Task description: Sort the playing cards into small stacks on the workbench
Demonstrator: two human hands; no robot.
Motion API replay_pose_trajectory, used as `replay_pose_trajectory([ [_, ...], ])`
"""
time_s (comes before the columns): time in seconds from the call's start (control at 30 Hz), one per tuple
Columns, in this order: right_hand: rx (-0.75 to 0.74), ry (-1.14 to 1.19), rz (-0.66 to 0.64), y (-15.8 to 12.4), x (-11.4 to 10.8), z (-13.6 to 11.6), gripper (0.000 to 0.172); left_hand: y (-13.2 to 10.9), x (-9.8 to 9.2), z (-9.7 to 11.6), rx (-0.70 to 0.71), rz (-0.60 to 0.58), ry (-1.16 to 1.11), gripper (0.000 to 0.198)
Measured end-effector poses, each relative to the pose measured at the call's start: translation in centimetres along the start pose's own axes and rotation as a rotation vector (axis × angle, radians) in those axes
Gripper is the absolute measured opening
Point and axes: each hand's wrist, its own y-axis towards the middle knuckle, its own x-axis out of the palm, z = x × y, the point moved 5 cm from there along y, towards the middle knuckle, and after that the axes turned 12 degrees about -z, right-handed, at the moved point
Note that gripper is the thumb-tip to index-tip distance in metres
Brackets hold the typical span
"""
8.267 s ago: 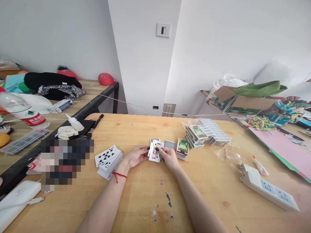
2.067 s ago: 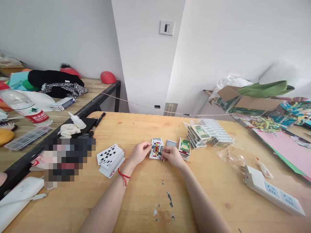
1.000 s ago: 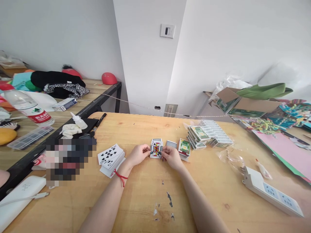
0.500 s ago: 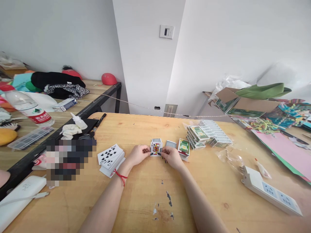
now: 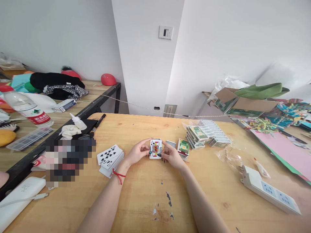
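Note:
Both hands hold a small squared-up stack of playing cards [image 5: 155, 148] over the middle of the wooden table [image 5: 145, 200], a jack of spades facing up. My left hand [image 5: 137, 152] grips the stack's left edge, fingers curled round it. My right hand [image 5: 172, 155] grips its right edge. A red string circles my left wrist. A fanned pile of face-up cards [image 5: 109, 157] with a nine of spades on top lies to the left of my left hand. Just right of my right hand stand a grey card box [image 5: 171, 144] and a green card box [image 5: 183, 147].
Several more green card boxes [image 5: 196, 132] are stacked at the right rear, beside a row of packs [image 5: 216, 131]. A white power strip [image 5: 269, 191] and glue tube [image 5: 261, 165] lie far right. A water bottle [image 5: 26, 110], glue bottle [image 5: 77, 121] and white power bank [image 5: 17, 202] sit left.
The loose cards I was handling have been gathered into one squared stack. Over the last second both hands tilted the stack up, so the jack faces me more fully.

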Motion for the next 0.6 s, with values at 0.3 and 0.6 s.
replay_pose_trajectory([
  [0.3, 0.013, -0.010, -0.033, -0.2, 0.3, -0.5, 0.077, 0.2, 0.2, -0.6, -0.037, -0.030, -0.133, 0.060],
  [0.6, 0.025, -0.029, 0.017, -0.1, 0.3, -0.1, 0.069, 0.4, 0.1, -1.2, -0.078, 0.013, -0.113, 0.049],
])
